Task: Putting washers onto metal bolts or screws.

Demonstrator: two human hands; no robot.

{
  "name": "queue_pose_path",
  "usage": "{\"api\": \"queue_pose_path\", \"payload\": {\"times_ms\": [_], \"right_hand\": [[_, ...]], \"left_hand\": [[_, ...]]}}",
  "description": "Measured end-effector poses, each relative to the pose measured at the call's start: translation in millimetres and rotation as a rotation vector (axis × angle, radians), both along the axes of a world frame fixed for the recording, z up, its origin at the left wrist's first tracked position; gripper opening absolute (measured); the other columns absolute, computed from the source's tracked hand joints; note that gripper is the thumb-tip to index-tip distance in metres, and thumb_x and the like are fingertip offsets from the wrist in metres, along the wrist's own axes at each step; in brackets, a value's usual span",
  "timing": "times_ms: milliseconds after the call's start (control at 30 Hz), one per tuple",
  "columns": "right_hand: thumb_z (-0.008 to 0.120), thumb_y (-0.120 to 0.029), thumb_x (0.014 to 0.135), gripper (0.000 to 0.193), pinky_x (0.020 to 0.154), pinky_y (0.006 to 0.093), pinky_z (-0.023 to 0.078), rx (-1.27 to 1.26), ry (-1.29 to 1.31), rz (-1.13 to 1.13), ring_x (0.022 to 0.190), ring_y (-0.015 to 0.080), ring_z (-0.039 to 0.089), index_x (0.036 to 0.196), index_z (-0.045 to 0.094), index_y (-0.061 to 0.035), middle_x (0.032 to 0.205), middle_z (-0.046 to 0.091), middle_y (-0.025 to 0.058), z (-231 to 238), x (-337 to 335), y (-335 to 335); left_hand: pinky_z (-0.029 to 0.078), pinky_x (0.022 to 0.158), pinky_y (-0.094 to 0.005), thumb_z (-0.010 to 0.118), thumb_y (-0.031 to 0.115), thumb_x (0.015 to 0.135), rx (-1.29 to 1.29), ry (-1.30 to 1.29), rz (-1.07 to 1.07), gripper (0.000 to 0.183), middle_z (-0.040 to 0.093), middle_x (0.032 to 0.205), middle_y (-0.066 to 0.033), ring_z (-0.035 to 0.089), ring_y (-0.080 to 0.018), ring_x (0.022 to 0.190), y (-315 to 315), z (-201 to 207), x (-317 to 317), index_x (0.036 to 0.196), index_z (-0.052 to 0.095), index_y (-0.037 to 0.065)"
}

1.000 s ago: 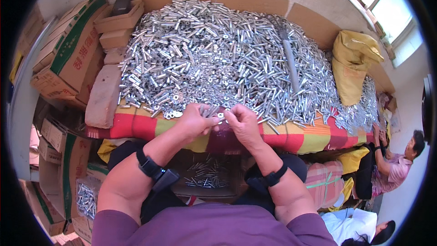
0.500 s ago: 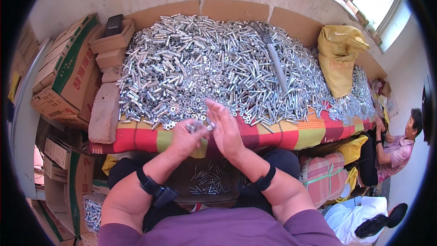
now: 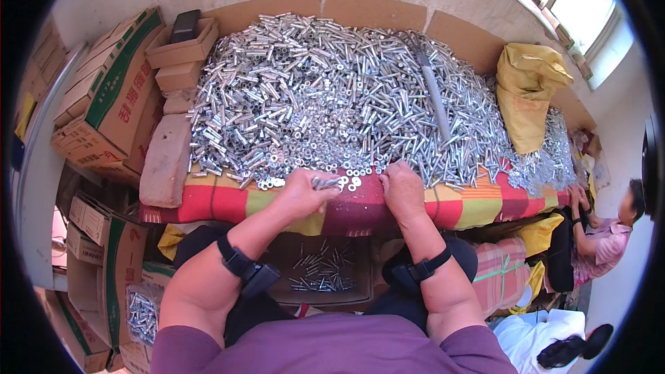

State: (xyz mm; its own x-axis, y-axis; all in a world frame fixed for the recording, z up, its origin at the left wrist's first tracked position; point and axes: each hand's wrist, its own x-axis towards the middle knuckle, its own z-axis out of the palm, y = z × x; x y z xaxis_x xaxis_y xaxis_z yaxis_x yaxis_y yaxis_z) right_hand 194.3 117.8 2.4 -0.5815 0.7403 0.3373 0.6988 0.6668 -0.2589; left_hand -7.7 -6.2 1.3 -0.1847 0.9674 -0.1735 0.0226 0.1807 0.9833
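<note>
My left hand [image 3: 308,192] is closed around a few small shiny metal fasteners [image 3: 324,183], whose ends stick out past the fingers. It is over the front edge of the checked cloth [image 3: 360,211]. Several loose washers [image 3: 352,183] lie on the cloth just right of its fingertips. My right hand [image 3: 403,190] is at the pile's front edge, fingers curled together and pointing down; whatever is between them is hidden. Beyond both hands spreads a big heap of metal sleeves and bolts [image 3: 291,90], with nuts and washers along its near side.
Below the hands, a box [image 3: 353,296] holds loose bolts. A grey rod [image 3: 435,100] lies on the heap, and a yellow sack [image 3: 530,97] stands at its right. A brick-like block [image 3: 166,159] and cartons [image 3: 114,97] are on the left. Two other people are at the right.
My hands have moved apart: the right went rightward to the pile's edge and its fingers curled, while the left, still holding fasteners, shifted slightly right. The whole view has shifted a little.
</note>
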Motion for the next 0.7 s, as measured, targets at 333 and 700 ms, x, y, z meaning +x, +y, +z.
{"api": "queue_pose_path", "payload": {"times_ms": [333, 700], "right_hand": [[0.063, -0.010, 0.081, 0.014, 0.069, 0.0452, 0.048, -0.130, 0.180, 0.209, 0.079, 0.0365, 0.060, 0.088, 0.054, -0.0031, 0.085, 0.058, 0.0172, 1, -17, -10], [0.065, -0.011, 0.079, 0.015, 0.069, 0.0435, 0.048, -0.149, 0.060, 0.245, 0.078, 0.0368, 0.059, 0.082, 0.053, -0.0019, 0.082, 0.056, 0.0166, 11, -23, -22]], "left_hand": [[0.031, 0.039, -0.0172, 0.053, 0.012, 0.094, -0.143, -0.354, 0.119, 0.016, 0.070, 0.086, -0.0141, 0.050, -0.0064, 0.048, 11, 14, 6, 0.097, 0.059, -0.002], [0.038, 0.041, -0.0200, 0.063, 0.008, 0.086, -0.070, -0.037, 0.166, 0.008, 0.066, 0.070, -0.0071, 0.050, -0.0055, 0.045, -2, -10, -7, 0.088, 0.062, 0.000]]}}
